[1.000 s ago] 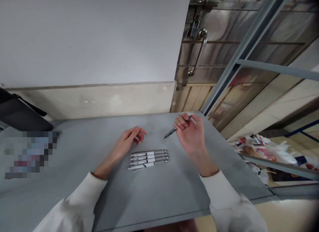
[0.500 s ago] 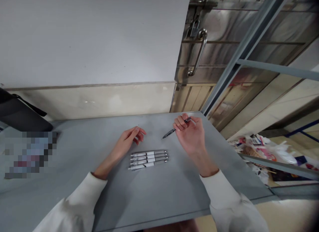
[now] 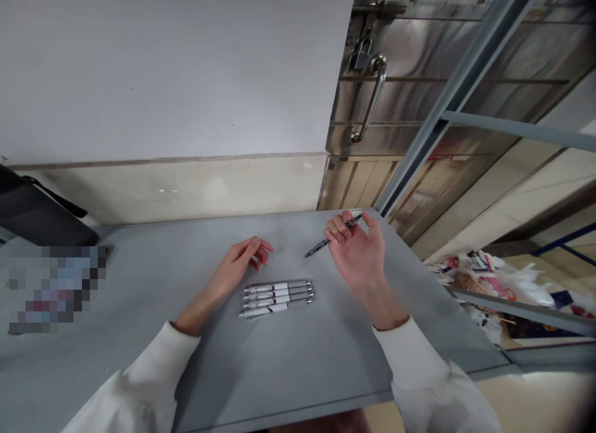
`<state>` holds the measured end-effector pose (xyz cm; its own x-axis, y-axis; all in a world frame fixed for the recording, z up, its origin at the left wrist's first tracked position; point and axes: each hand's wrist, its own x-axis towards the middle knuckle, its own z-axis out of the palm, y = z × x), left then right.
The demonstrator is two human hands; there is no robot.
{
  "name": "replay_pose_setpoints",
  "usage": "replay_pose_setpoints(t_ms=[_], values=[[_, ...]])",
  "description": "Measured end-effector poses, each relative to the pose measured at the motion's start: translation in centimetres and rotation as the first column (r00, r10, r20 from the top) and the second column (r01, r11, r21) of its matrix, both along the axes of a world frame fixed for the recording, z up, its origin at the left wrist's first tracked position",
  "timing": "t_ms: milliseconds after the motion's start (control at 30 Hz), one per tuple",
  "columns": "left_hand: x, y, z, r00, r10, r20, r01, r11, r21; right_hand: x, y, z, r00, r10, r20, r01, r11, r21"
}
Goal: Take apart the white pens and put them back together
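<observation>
we cannot read what lies at the far left of the surface (image 3: pixel 298 358), since a pixelated patch (image 3: pixel 56 287) hides it, and a dark object (image 3: pixel 37 213) behind it is cut off by the frame edge. the print on the pens is too small to make out. the right hand's (image 3: pixel 356 250) fingers cover the upper part of the dark pen (image 3: pixel 333 236), so we see only its tip end pointing down-left and a short stub above the fingers. we count one pen in that hand, pinched between curled fingers and thumb and held above the surface, and four white pens (image 3: pixel 277 298) lying side by side in a tight row on the surface, between the two arms. the left hand (image 3: pixel 242 259) rests on the surface just beyond the row's left end, fingers loosely curled, holding nothing and apart from the pens. both forearms wear white sleeves. behind the surface stand a plain wall and a metal door with a handle (image 3: pixel 370 98) and padlock (image 3: pixel 362 53); a heap of litter (image 3: pixel 488 284) lies on the floor to the right.
</observation>
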<state>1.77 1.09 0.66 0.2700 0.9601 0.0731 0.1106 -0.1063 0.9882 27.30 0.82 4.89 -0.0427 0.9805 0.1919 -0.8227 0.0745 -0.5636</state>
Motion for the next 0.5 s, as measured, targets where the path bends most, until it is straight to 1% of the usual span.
replay_pose_setpoints(t_ms=[100,200,333,500], values=[[0.01,-0.07,0.07,1.0,0.002,-0.008,-0.002,1.0,0.003,-0.01,-0.03,0.02,0.996,-0.038,0.082,0.037,0.999,0.009],[0.05,-0.14,0.15,1.0,0.006,-0.02,-0.006,1.0,0.007,-0.05,-0.03,0.05,0.991,-0.061,0.122,0.061,0.998,-0.003],[0.07,-0.11,0.11,1.0,0.002,-0.017,-0.002,1.0,0.006,-0.07,-0.01,0.1,0.991,-0.055,0.119,0.057,0.998,-0.008],[0.11,-0.07,0.08,1.0,-0.008,-0.008,0.008,1.0,0.006,-0.19,-0.23,0.31,0.996,-0.03,0.079,0.027,0.999,0.038]])
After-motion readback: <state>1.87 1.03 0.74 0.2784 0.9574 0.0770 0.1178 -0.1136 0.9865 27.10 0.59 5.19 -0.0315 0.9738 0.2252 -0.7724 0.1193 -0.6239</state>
